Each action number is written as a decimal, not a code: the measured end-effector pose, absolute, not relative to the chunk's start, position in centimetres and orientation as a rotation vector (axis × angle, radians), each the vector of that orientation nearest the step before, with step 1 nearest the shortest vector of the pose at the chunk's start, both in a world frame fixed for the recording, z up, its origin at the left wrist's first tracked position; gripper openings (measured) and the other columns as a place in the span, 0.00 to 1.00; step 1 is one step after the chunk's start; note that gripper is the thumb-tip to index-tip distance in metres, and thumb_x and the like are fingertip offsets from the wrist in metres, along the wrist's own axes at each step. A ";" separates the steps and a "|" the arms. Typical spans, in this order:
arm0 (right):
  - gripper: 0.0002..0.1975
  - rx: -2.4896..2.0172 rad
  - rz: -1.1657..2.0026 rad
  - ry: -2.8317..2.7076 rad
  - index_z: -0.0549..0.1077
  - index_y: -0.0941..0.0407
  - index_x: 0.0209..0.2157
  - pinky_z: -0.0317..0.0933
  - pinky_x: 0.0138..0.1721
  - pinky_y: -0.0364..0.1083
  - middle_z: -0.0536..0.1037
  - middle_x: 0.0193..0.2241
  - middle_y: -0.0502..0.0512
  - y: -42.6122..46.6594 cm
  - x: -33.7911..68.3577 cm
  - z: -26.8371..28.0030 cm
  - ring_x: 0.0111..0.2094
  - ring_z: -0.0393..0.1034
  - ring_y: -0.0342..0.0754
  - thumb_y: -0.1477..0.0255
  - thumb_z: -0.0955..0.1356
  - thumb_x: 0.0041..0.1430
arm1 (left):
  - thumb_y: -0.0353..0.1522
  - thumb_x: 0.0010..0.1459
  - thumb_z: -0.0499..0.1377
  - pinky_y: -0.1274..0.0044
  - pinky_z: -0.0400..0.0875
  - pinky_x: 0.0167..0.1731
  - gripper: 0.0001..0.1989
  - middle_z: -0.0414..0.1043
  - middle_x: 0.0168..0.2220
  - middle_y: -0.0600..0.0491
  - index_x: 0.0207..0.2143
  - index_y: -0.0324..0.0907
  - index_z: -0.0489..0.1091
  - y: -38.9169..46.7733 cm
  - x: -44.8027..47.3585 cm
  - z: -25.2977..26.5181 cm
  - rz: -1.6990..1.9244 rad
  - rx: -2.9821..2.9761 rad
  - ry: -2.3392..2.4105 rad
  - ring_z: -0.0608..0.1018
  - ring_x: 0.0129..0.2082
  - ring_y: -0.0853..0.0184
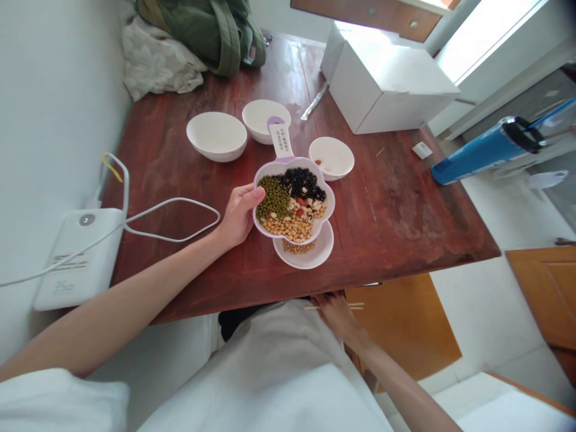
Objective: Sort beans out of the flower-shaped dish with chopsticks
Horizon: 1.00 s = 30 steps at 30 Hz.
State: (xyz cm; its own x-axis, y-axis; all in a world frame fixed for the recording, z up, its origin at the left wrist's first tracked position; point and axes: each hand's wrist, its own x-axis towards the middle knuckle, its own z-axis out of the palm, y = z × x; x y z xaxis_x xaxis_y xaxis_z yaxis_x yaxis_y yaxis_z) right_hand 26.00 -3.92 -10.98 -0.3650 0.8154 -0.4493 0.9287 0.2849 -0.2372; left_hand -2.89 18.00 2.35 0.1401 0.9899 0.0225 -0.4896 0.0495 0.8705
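My left hand [240,213] grips the left rim of a flower-shaped strainer [330,207] with a lilac edge and a labelled handle. Inside it lie green beans [272,198], black beans [302,183], yellow soybeans [290,228] and a few red and pale pieces. Directly below is a white bowl [321,252] with soybeans, partly hidden by the strainer. Down by the table's front edge, my right hand [335,312] is closed around thin wooden chopsticks [355,306]. Behind the strainer stand a left white bowl [216,137], a middle one [265,120] and a right one [333,157] holding a small reddish piece.
A white power bank [81,258] with a looped cable [180,201] lies at the left. At the back are a green backpack [193,30] and a white box [382,78]. A blue tumbler [481,150] stands near the table's [405,222] right edge.
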 end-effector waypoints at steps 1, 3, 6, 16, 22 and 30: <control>0.19 1.605 -0.672 2.341 0.86 0.56 0.56 0.77 0.53 0.56 0.91 0.46 0.68 -4.2 26.2 -10.7 0.49 0.89 0.65 0.76 0.64 0.79 | 0.58 0.49 0.79 0.57 0.90 0.48 0.29 0.89 0.37 0.44 0.32 0.42 0.82 18.0 -2.9 2.3 1.301 0.878 0.734 0.90 0.51 0.39; 0.16 1.584 -0.658 2.425 0.86 0.55 0.52 0.76 0.44 0.50 0.92 0.41 0.64 -4.8 26.7 -10.0 0.43 0.89 0.62 0.78 0.65 0.77 | 0.58 0.49 0.80 0.57 0.90 0.48 0.29 0.88 0.38 0.43 0.32 0.42 0.82 18.1 -2.9 2.2 1.307 0.872 0.733 0.90 0.51 0.38; 0.14 1.496 -0.659 2.644 0.85 0.54 0.47 0.67 0.31 0.46 0.92 0.37 0.56 -5.5 27.5 -7.5 0.33 0.87 0.54 0.79 0.66 0.76 | 0.58 0.49 0.79 0.56 0.90 0.48 0.29 0.88 0.38 0.44 0.32 0.42 0.82 18.0 -2.9 2.1 1.305 0.870 0.733 0.90 0.52 0.38; 0.16 0.952 -0.127 3.714 0.79 0.66 0.60 0.64 0.27 0.47 0.80 0.26 0.51 5.4 28.0 12.4 0.25 0.72 0.44 0.82 0.66 0.77 | 0.58 0.53 0.77 0.58 0.89 0.47 0.29 0.90 0.41 0.43 0.38 0.41 0.85 17.8 -3.1 2.3 1.268 0.905 0.734 0.91 0.48 0.41; 0.09 0.611 0.127 3.612 0.79 0.62 0.55 0.63 0.24 0.46 0.80 0.24 0.46 11.6 25.6 13.3 0.21 0.71 0.42 0.79 0.69 0.77 | 0.58 0.52 0.77 0.60 0.89 0.44 0.30 0.89 0.39 0.42 0.36 0.40 0.84 17.9 -3.2 2.3 1.254 0.911 0.738 0.91 0.46 0.41; 0.06 0.508 0.104 3.555 0.77 0.57 0.51 0.57 0.26 0.45 0.79 0.25 0.43 14.8 24.1 13.7 0.23 0.71 0.40 0.79 0.68 0.79 | 0.57 0.54 0.77 0.60 0.88 0.46 0.29 0.89 0.38 0.44 0.37 0.40 0.85 17.7 -3.0 2.2 1.270 0.888 0.731 0.91 0.47 0.43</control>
